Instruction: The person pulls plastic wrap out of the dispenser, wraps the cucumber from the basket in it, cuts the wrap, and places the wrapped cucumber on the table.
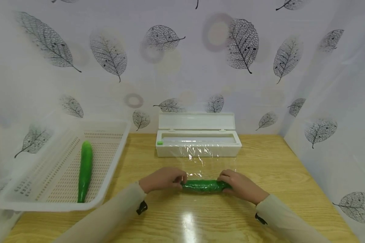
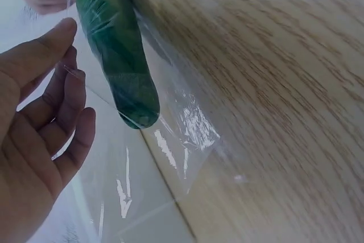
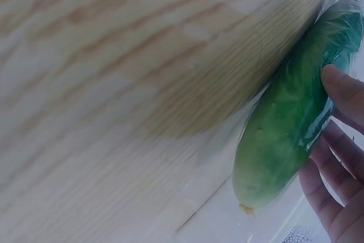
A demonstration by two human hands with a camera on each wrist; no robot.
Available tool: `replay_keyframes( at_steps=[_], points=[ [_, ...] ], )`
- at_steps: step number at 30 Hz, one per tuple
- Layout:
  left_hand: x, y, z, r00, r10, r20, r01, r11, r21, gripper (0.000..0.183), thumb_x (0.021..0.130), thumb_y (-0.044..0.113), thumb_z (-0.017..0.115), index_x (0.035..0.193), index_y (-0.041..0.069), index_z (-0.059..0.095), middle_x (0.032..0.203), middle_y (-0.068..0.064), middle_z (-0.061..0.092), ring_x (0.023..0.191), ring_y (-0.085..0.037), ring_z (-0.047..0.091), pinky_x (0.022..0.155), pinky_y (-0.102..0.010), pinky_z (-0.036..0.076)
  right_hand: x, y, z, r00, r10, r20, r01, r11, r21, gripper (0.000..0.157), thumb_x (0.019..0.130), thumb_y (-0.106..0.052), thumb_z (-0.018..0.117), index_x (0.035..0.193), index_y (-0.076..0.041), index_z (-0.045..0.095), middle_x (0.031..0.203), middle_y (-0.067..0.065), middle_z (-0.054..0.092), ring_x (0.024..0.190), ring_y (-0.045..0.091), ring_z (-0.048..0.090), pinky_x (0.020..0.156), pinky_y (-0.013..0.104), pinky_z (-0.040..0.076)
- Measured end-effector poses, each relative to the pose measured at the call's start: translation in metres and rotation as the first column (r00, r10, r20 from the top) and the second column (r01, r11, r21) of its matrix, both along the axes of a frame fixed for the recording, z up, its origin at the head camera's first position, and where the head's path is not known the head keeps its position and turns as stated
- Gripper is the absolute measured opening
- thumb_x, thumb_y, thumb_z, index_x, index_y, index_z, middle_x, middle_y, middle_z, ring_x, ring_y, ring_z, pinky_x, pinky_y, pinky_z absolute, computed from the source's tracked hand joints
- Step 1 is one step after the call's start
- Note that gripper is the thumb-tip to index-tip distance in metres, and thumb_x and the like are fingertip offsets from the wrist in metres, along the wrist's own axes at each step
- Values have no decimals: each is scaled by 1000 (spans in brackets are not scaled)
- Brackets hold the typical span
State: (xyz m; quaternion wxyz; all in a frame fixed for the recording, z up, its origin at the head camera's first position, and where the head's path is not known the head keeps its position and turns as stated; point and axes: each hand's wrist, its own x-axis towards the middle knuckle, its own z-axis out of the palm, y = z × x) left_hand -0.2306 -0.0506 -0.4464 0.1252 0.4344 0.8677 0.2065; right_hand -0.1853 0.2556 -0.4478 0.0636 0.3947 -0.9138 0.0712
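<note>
A green cucumber (image 1: 204,186) lies crosswise on the table, wrapped in clear plastic wrap (image 2: 196,126). The film stretches back from it to a white wrap dispenser box (image 1: 197,150) with its lid raised. At the cucumber's left end, my left hand (image 1: 165,179) pinches the film between thumb and curled fingers; the left wrist view shows that hand (image 2: 42,106) beside the cucumber, off its skin. My right hand (image 1: 241,185) holds the other end, its thumb (image 3: 344,92) pressed on the wrapped cucumber (image 3: 284,123) and its fingers behind.
To the left stands a white plastic basket (image 1: 114,168) with a second cucumber (image 1: 85,172) inside, no film visible on it. A leaf-patterned sheet (image 1: 182,84) hangs behind the wooden table (image 1: 158,219) and along its sides. A green slider (image 1: 160,143) sits on the dispenser's left end.
</note>
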Motion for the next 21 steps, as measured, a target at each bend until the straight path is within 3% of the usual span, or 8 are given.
replay_keyframes(
  at_steps=[4, 10, 14, 17, 21],
  points=[
    [-10, 1, -2, 992, 12, 123, -25, 995, 98, 7, 82, 21, 69, 87, 21, 63, 74, 12, 57, 67, 1, 50, 64, -15, 47, 0, 1, 0, 1000, 1, 9, -1, 1000, 4, 37, 71, -18, 80, 103, -9, 65, 102, 3, 61, 91, 15, 61, 77, 26, 55],
    [-19, 5, -9, 976, 1, 219, -36, 987, 155, 4, 84, 15, 67, 87, 18, 65, 75, 8, 60, 69, -2, 54, 66, -18, 49, -1, 1, -3, 1000, 5, 8, -5, 1000, -1, 37, 71, -18, 80, 104, -10, 64, 102, 3, 61, 91, 14, 61, 77, 26, 55],
    [-21, 6, -15, 984, 23, 177, -49, 988, 145, 7, 83, 19, 69, 88, 18, 64, 85, 6, 60, 81, -5, 55, 76, -19, 49, -1, 1, -4, 1000, 4, 10, -4, 1000, 0, 38, 70, -17, 80, 104, -9, 64, 101, 3, 61, 91, 14, 61, 77, 26, 55],
    [-20, 5, -18, 996, 45, 83, -57, 987, 151, 10, 81, 21, 71, 85, 19, 62, 93, 6, 56, 92, -8, 52, 85, -23, 48, -1, 1, -3, 1000, 4, 11, -4, 1000, 3, 38, 70, -17, 80, 103, -9, 65, 101, 3, 61, 90, 14, 61, 76, 25, 55],
    [-17, 4, -18, 998, 58, 6, -59, 982, 179, 10, 81, 19, 71, 83, 21, 61, 96, 5, 55, 96, -11, 51, 89, -26, 47, -2, 1, -1, 1000, 3, 10, -3, 1000, 10, 37, 70, -17, 80, 103, -9, 65, 101, 3, 61, 90, 14, 61, 77, 26, 55]
  ],
)
